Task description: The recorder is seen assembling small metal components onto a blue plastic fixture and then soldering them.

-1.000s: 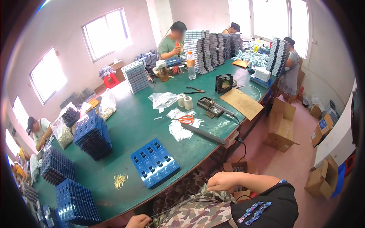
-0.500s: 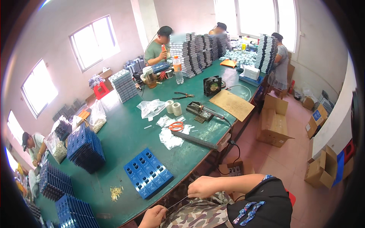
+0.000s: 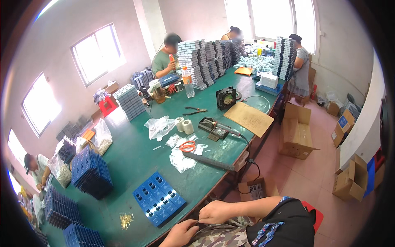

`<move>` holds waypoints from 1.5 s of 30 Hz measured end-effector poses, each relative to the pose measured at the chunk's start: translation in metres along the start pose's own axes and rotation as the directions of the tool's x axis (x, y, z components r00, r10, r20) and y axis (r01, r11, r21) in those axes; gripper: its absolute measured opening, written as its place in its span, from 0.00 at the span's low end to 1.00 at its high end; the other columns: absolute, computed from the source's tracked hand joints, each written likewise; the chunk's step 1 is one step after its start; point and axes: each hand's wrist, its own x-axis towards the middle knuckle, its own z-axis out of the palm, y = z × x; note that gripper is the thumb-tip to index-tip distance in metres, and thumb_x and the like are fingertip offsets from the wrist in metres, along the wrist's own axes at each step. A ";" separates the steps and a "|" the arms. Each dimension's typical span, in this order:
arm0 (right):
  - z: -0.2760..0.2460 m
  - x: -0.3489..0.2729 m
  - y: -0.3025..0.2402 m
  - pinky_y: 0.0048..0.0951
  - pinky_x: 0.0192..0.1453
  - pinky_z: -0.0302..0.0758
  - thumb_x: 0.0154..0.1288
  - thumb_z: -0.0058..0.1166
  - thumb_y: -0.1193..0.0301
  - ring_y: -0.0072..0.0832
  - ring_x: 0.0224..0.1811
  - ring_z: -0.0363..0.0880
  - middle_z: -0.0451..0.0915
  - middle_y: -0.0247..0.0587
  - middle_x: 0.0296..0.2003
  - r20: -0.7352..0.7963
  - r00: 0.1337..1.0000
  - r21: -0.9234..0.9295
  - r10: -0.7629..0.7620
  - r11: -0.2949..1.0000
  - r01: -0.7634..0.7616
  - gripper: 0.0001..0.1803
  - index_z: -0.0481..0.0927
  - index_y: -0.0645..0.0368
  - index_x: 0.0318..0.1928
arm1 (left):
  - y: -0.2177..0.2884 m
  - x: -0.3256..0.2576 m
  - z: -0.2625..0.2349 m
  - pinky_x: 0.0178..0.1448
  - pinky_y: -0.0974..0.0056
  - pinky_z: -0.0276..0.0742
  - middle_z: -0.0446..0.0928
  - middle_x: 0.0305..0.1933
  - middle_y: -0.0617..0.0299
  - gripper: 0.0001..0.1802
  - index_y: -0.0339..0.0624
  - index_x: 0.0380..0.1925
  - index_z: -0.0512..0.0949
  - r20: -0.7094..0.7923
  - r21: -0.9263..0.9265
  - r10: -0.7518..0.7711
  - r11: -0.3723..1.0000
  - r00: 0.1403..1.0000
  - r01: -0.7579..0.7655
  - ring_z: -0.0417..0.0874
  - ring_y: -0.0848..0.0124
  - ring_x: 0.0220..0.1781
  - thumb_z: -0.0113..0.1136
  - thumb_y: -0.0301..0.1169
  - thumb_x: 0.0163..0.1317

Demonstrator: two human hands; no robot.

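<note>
My left hand (image 3: 181, 234) and my right hand (image 3: 215, 212) are close together over my lap at the table's near edge. Both have their fingers pinched on a thin dark strand, now almost wholly hidden between the fingertips; its kind cannot be made out. Under them lies the camouflage cloth (image 3: 224, 231) over my lap. Just beyond my hands, a blue panel of joined boards (image 3: 159, 199) with black parts and cut-outs rests on the green table (image 3: 123, 158). Left of it is a small heap of gold-coloured pins (image 3: 126, 221).
Stacks of blue boards (image 3: 91, 173) stand at the left. Further in are orange-handled scissors (image 3: 187, 146), a soldering iron (image 3: 227, 128) with its stand, pliers (image 3: 195, 110), tape rolls (image 3: 187, 126), a fan (image 3: 226, 98) and a bottle (image 3: 188, 82). Cartons (image 3: 296, 131) sit right. Several people work around the table.
My hands have come together; the dark strand that was stretched between them barely shows now. The view has shifted slightly, while the things on the table keep their places.
</note>
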 end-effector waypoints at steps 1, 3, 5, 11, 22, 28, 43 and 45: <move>-0.003 0.000 -0.001 0.43 0.40 0.75 0.66 0.49 0.61 0.47 0.38 0.79 0.81 0.48 0.33 -0.005 1.000 -0.002 0.004 1.000 -0.004 0.16 0.81 0.61 0.32 | 0.001 0.005 0.002 0.39 0.64 0.77 0.82 0.30 0.58 0.10 0.37 0.38 0.81 0.003 0.027 -0.023 0.999 1.000 0.023 0.80 0.68 0.32 0.58 0.33 0.65; -0.006 -0.001 -0.001 0.43 0.40 0.75 0.65 0.50 0.62 0.47 0.38 0.79 0.81 0.47 0.33 0.043 0.999 0.010 0.017 1.000 -0.017 0.16 0.81 0.62 0.32 | 0.001 0.011 0.005 0.39 0.64 0.76 0.81 0.31 0.54 0.09 0.39 0.37 0.81 0.012 0.076 -0.076 0.994 0.997 0.075 0.80 0.66 0.31 0.60 0.33 0.63; -0.010 -0.009 0.003 0.43 0.40 0.75 0.65 0.49 0.62 0.47 0.38 0.79 0.81 0.47 0.32 0.032 0.999 0.015 0.009 1.000 -0.010 0.15 0.81 0.60 0.31 | -0.001 0.012 0.004 0.38 0.63 0.76 0.81 0.30 0.54 0.09 0.40 0.37 0.81 0.034 0.059 -0.076 0.996 0.997 0.074 0.80 0.65 0.30 0.61 0.34 0.63; -0.100 -0.044 0.052 0.37 0.37 0.75 0.64 0.54 0.63 0.40 0.31 0.78 0.78 0.46 0.27 -0.626 0.765 0.039 0.149 0.986 -0.161 0.13 0.79 0.59 0.27 | -0.030 -0.003 -0.018 0.32 0.71 0.74 0.79 0.24 0.64 0.08 0.35 0.35 0.81 -0.053 -0.213 -0.221 0.955 0.974 0.205 0.77 0.79 0.27 0.58 0.29 0.66; -0.212 -0.021 0.176 0.44 0.52 0.74 0.54 0.61 0.59 0.44 0.47 0.77 0.78 0.47 0.41 -0.780 0.492 -0.280 0.386 0.488 -0.827 0.18 0.83 0.56 0.41 | -0.016 0.009 -0.011 0.34 0.73 0.75 0.81 0.28 0.64 0.09 0.35 0.40 0.81 -0.097 -0.327 -0.146 0.939 0.985 0.107 0.79 0.79 0.29 0.55 0.28 0.68; -0.210 -0.025 0.194 0.42 0.51 0.74 0.55 0.61 0.60 0.46 0.47 0.77 0.79 0.50 0.40 -0.787 0.502 -0.210 0.359 0.608 -0.765 0.16 0.84 0.58 0.39 | -0.009 0.014 -0.021 0.35 0.73 0.76 0.80 0.29 0.64 0.09 0.34 0.41 0.80 -0.123 -0.339 -0.076 0.940 0.990 0.030 0.79 0.79 0.29 0.55 0.27 0.68; -0.049 -0.066 -0.001 0.36 0.42 0.75 0.59 0.61 0.70 0.41 0.38 0.78 0.77 0.47 0.35 -0.811 0.562 -0.004 0.161 0.959 -0.282 0.12 0.78 0.63 0.41 | 0.050 0.097 0.015 0.46 0.70 0.75 0.71 0.58 0.57 0.11 0.35 0.43 0.80 -0.035 -0.600 0.320 0.751 0.947 -0.276 0.77 0.75 0.42 0.51 0.30 0.71; -0.027 -0.059 -0.007 0.35 0.42 0.74 0.59 0.61 0.72 0.41 0.38 0.78 0.76 0.47 0.35 -0.801 0.560 0.116 0.210 0.973 -0.199 0.11 0.78 0.64 0.41 | 0.048 0.110 0.032 0.46 0.69 0.75 0.69 0.61 0.56 0.12 0.35 0.44 0.80 -0.022 -0.692 0.280 0.689 0.960 -0.217 0.77 0.74 0.43 0.51 0.31 0.71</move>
